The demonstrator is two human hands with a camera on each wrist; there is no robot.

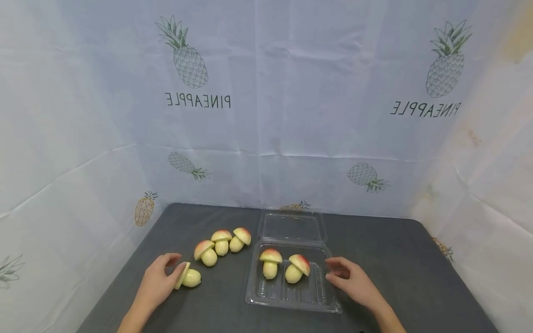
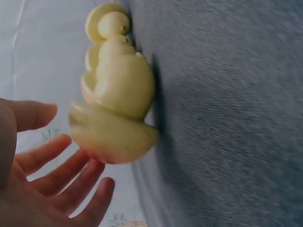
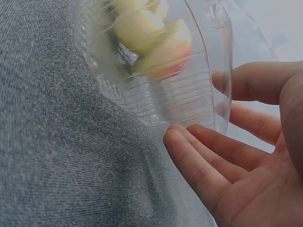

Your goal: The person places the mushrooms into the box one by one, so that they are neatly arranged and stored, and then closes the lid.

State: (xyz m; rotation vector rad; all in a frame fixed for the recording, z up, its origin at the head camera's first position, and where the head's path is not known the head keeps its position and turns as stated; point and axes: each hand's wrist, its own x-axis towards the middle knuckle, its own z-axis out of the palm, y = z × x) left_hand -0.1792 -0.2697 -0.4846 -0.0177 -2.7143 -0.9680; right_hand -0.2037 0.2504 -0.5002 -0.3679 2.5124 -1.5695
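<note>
My left hand (image 1: 157, 281) is at the cap of a mushroom (image 1: 191, 278) lying on its side on the table's left. The left wrist view shows its thumb and fingers spread apart beside the red-tinged cap, without gripping it. A clear plastic clamshell box (image 1: 293, 303) stands with its lid (image 1: 293, 226) laid back. Inside are two yellow mushrooms with reddish caps, one on the left (image 1: 270, 269) and one in the middle (image 1: 294, 274). At the box's right rim is my right hand (image 1: 351, 283), its fingers loosely bent around the edge; whether they touch the plastic is unclear.
Three more mushrooms, a left one (image 1: 209, 257), a middle one (image 1: 222, 248) and a right one (image 1: 235, 243), lie in a slanted row between my left hand and the box. Dark cloth covers the table (image 1: 374, 240). A pineapple-print curtain (image 1: 312, 129) hangs behind and at both sides.
</note>
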